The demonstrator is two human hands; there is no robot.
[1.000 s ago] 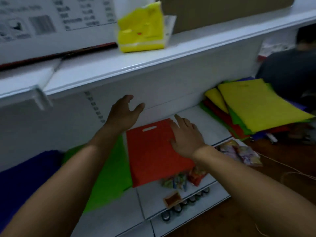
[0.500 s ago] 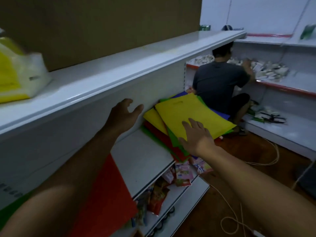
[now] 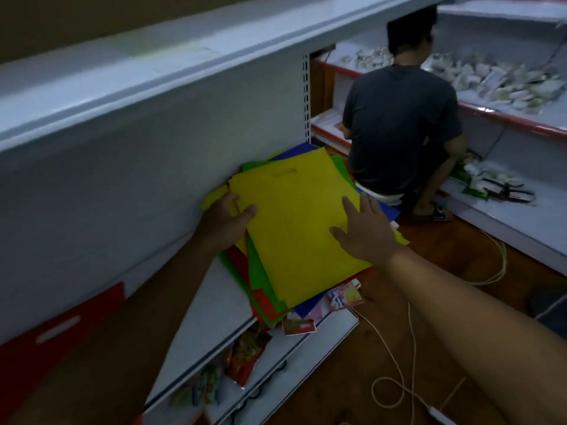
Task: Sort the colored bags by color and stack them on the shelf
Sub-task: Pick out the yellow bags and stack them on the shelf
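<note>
Between our hands lies a yellow bag (image 3: 294,222), flat, with a slot handle at its far end, topping a messy pile of bags (image 3: 260,289) on the shelf (image 3: 214,305). Our left hand (image 3: 225,223) pinches its near-left edge, thumb on top; our right hand (image 3: 365,231) rests on it with fingers spread. Green, red and blue bags beneath show only as edges, and we cannot count them

Single head cam, looks forward and down, close over the shelf (image 3: 214,305), floor at right.
</note>
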